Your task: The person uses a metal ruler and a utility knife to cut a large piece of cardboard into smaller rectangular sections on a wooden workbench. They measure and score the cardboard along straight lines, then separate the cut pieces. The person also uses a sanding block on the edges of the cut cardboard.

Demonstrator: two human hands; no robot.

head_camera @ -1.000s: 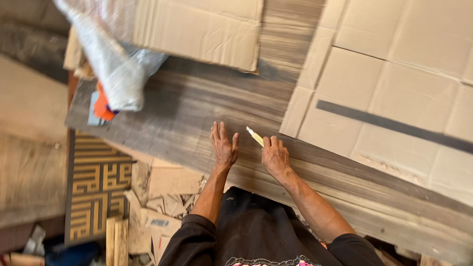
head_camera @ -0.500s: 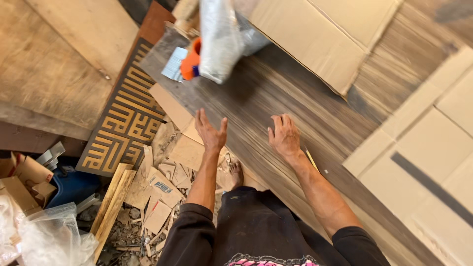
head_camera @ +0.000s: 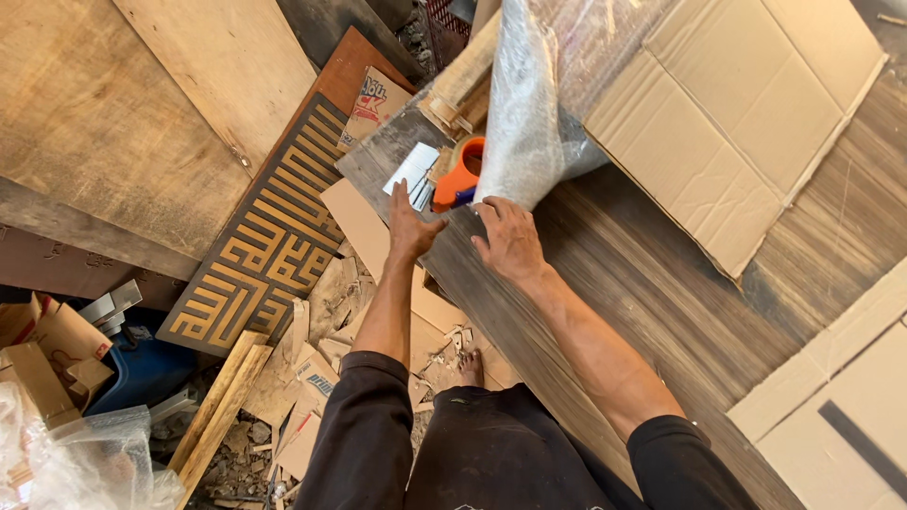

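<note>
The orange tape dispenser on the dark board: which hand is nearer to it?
Left. The left hand lies just beside the orange tape dispenser, fingertips almost at its base. The right hand rests flat on the dark board, slightly farther, below the bubble wrap.

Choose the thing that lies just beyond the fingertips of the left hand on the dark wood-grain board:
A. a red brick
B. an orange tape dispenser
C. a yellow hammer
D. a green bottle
B: the orange tape dispenser sits on the dark wood-grain board just past the left hand, beside the bubble wrap.
</note>
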